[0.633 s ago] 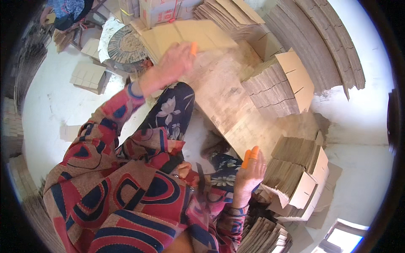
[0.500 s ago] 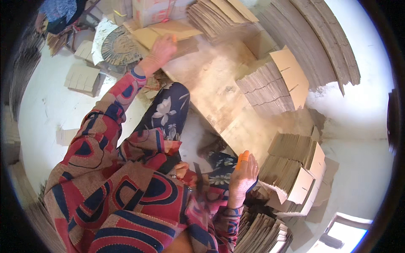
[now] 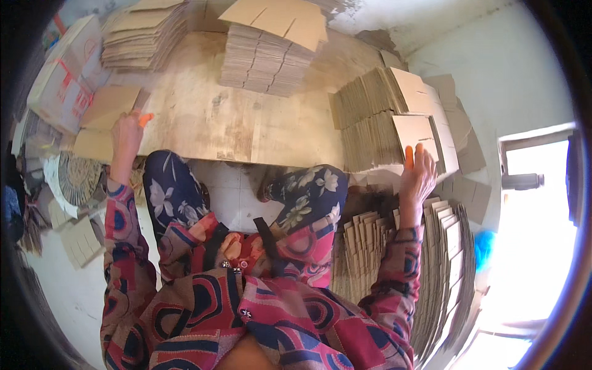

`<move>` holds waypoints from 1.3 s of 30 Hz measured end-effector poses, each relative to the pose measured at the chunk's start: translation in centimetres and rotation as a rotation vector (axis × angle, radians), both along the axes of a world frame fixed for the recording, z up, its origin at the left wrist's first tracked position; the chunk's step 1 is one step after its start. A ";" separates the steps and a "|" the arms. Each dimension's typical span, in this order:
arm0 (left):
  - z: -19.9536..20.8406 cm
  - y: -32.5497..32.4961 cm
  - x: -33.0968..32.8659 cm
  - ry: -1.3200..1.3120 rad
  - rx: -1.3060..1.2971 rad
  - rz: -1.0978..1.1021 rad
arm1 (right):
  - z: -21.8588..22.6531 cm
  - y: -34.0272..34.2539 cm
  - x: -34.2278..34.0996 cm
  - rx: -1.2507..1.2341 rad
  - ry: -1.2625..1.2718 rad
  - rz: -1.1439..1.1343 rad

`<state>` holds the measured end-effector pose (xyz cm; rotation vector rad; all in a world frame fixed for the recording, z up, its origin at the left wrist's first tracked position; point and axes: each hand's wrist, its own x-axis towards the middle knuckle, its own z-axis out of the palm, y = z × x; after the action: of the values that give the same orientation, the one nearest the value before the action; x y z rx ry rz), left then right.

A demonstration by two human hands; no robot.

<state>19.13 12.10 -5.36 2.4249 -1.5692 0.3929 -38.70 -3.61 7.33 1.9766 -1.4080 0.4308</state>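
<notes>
On the left of the wooden table (image 3: 191, 114), my left hand (image 3: 127, 134) is at the near edge of a low pile of flat cardboard pieces (image 3: 110, 106). Its fingers are stretched out, and an orange finger cover shows on one digit. To the right, my right hand (image 3: 419, 179) reaches up to the face of a slotted cardboard piece (image 3: 414, 132) at the end of an upright cardboard stack (image 3: 370, 142). Orange covers sit on two of its digits. Those fingers are extended against the cardboard, with no grip visible.
A tall slotted cardboard stack (image 3: 265, 65) stands mid-table, another stack (image 3: 145, 37) at far left. A white carton (image 3: 65, 77) is beside my left hand. Upright cardboard rows (image 3: 441, 265) stand beside my right forearm. A round woven item (image 3: 80, 179) lies left of my knee.
My view has swung to the right. My right hand has moved up from beside the table edge to the cardboard stack; my left hand stays by the low pile.
</notes>
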 end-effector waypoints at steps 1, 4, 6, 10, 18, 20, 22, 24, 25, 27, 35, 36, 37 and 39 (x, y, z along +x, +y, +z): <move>1.2 -0.4 -1.7 0.007 -0.031 -0.039 | 0.0 -0.6 -0.3 0.001 0.047 -0.069; 2.0 -1.7 -4.6 0.055 -0.170 -0.246 | -1.0 -2.0 -1.5 0.163 0.089 -0.253; 3.2 -2.3 -6.4 0.061 -0.087 -0.297 | -1.2 -2.6 -1.8 0.371 0.059 -0.291; 4.2 -3.2 -8.4 0.110 -0.031 -0.311 | -1.0 -3.2 -2.2 0.567 -0.005 -0.169; 5.5 -6.7 -10.6 0.083 -0.121 -0.437 | 0.3 -2.7 -2.7 0.325 0.015 -0.062; 6.4 -7.9 -11.6 0.063 -0.133 -0.459 | 1.1 -2.6 -1.9 0.402 -0.037 -0.048; 7.6 -9.2 -12.2 0.078 -0.124 -0.471 | 0.9 -3.3 -3.0 0.452 -0.139 -0.055; 8.3 -10.7 -12.1 0.073 -0.222 -0.531 | 1.8 -2.6 -1.8 0.468 -0.127 -0.093; 8.4 -11.9 -11.9 0.067 -0.330 -0.590 | 1.5 -2.7 -2.3 0.406 -0.095 -0.158; 9.2 -14.6 -12.8 0.051 -0.455 -0.650 | 2.0 -1.4 -4.6 0.118 -0.134 -0.055; 10.1 -23.3 -11.1 -0.210 -0.201 -0.561 | 5.6 1.4 5.2 -0.204 -0.595 0.213; 10.1 -23.9 -11.4 -0.236 -0.117 -0.548 | 5.3 1.6 5.7 -0.153 -0.632 0.172; 10.0 -24.4 -11.7 -0.281 -0.066 -0.517 | 5.0 1.7 6.2 -0.102 -0.669 0.131; 9.6 -25.2 -12.1 -0.370 0.038 -0.455 | 4.2 1.6 6.7 -0.004 -0.732 0.083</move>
<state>7.04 -13.07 4.27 2.0059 -2.2280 0.7533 -32.03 -2.05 11.55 1.9613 -1.7342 1.2885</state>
